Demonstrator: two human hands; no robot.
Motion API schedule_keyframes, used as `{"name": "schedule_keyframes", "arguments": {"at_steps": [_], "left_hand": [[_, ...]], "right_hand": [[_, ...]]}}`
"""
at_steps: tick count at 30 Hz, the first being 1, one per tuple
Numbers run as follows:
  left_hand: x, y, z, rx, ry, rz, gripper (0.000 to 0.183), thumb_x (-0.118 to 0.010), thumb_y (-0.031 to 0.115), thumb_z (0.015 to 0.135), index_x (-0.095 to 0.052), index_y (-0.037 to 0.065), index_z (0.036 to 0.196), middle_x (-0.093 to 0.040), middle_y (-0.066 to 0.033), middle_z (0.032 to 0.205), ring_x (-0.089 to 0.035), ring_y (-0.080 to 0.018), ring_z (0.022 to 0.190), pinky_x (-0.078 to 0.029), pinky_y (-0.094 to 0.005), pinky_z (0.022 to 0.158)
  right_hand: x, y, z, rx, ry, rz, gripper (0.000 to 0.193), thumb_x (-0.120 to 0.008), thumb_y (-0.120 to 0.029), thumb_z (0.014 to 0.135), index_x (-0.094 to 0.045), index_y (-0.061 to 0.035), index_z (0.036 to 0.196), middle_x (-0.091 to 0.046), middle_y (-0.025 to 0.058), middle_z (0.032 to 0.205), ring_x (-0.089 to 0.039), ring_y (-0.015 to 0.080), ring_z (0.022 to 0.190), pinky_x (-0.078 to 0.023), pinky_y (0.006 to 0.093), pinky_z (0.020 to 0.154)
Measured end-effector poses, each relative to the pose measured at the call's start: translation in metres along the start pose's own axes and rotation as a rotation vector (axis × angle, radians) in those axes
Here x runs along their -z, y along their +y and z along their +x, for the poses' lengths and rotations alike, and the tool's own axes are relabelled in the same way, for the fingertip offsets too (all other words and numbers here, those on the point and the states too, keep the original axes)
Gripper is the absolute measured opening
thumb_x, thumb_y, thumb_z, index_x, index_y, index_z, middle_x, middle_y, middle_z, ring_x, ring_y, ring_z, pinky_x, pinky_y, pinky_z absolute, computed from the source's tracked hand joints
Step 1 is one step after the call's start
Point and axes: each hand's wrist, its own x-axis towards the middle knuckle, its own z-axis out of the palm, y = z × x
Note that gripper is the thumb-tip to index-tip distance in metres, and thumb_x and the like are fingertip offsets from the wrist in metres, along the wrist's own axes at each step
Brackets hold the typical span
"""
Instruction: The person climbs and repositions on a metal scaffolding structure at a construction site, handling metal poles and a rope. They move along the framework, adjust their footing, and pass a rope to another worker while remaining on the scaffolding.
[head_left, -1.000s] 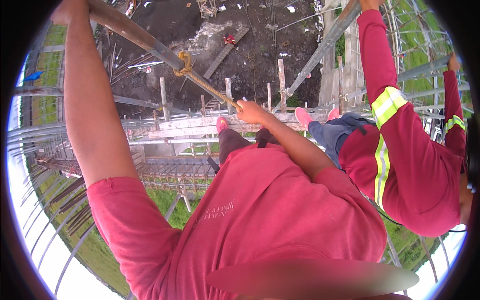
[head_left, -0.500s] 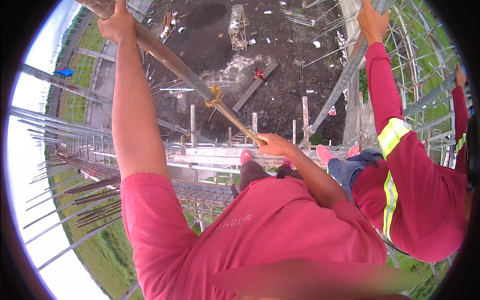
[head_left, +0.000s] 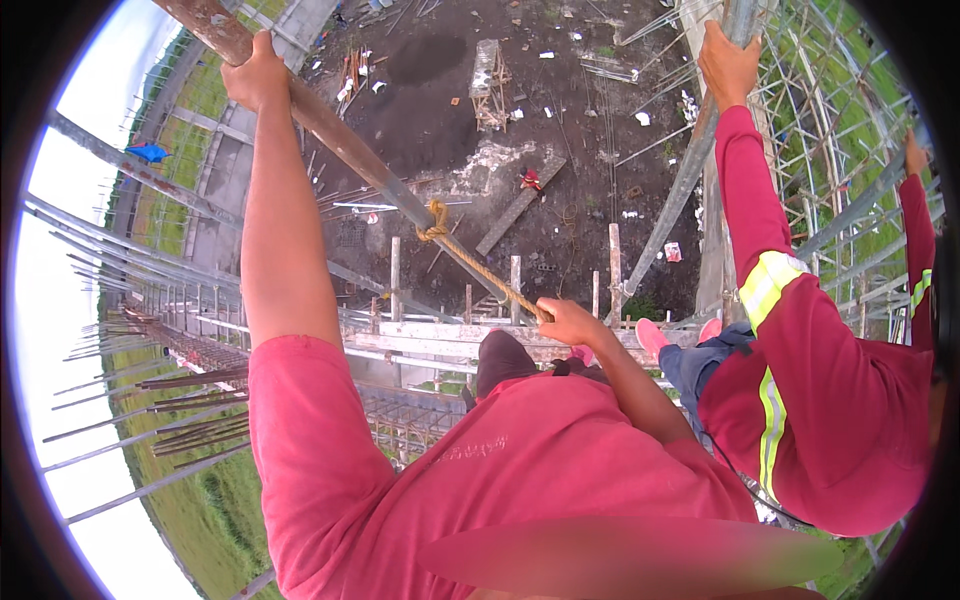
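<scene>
High on the left, my left hand [head_left: 258,78] is wrapped round a long rusty metal pipe [head_left: 340,140] that slopes down toward the middle. A yellow-brown rope [head_left: 485,272] is knotted around the pipe's lower part and runs taut along it. At its other end, my right hand [head_left: 568,322] is closed on the rope in front of my waist. The pipe's lower end is hard to make out near that hand. My left knee [head_left: 503,358] is bent up, close to the pale planks [head_left: 430,335] of the scaffold.
At my right, a co-worker in a dark red jacket [head_left: 830,400] with reflective bands grips a grey pipe [head_left: 685,180]. Far below lies dark ground with a wooden trestle [head_left: 488,90] and a person in red [head_left: 530,180]. Scaffold pipes [head_left: 140,180] and rebar bundles [head_left: 200,410] stand at left.
The view has tilted, so the ground below sits lower in the picture. My left knee has come up, hiding the left shoe. Both hands keep their hold on pipe and rope.
</scene>
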Motion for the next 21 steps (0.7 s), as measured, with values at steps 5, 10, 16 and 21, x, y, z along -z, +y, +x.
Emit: {"name": "schedule_keyframes", "arguments": {"at_steps": [5, 10, 16, 21], "left_hand": [[0.002, -0.003, -0.001, 0.01, -0.021, 0.036, 0.059, -0.08, 0.041, 0.068, -0.066, -0.006, 0.101, -0.073, -0.0176, 0.086, -0.073, -0.0278, 0.066, -0.058, -0.0418, 0.077], [-0.002, -0.014, 0.011, -0.095, 0.071, 0.226, 0.063, -0.08, 0.045, 0.067, -0.067, -0.005, 0.102, -0.073, -0.016, 0.083, -0.074, -0.0291, 0.073, -0.057, -0.0412, 0.083], [-0.001, -0.009, 0.006, 0.075, -0.047, 0.119, 0.068, -0.079, 0.051, 0.067, -0.068, -0.003, 0.106, -0.073, -0.0212, 0.099, -0.071, -0.0356, 0.1, -0.054, -0.0451, 0.089], [0.002, -0.005, 0.004, 0.023, 0.004, 0.225, 0.064, -0.077, 0.052, 0.069, -0.069, 0.0, 0.106, -0.074, -0.0174, 0.095, -0.072, -0.0333, 0.096, -0.053, -0.045, 0.089]], "right_hand": [[0.006, 0.028, -0.028, 0.029, 0.105, 0.016, 0.025, -0.064, -0.017, 0.079, -0.061, -0.0043, 0.099, -0.064, 0.0144, 0.082, -0.063, 0.0279, 0.076, -0.047, 0.0408, 0.069], [-0.012, 0.104, -0.021, -0.226, 0.033, 0.365, 0.024, -0.065, -0.02, 0.082, -0.062, -0.0033, 0.099, -0.063, 0.0036, 0.081, -0.061, 0.0173, 0.078, -0.046, 0.0352, 0.066], [-0.011, 0.138, -0.026, -0.157, 0.123, -0.056, 0.032, -0.07, -0.027, 0.081, -0.062, -0.0048, 0.101, -0.065, 0.012, 0.088, -0.063, 0.0234, 0.084, -0.048, 0.0397, 0.074], [0.018, 0.103, -0.024, -0.275, 0.381, -0.424, 0.023, -0.071, -0.022, 0.08, -0.062, -0.009, 0.096, -0.067, 0.0091, 0.087, -0.066, 0.0272, 0.087, -0.045, 0.0441, 0.075]]}}
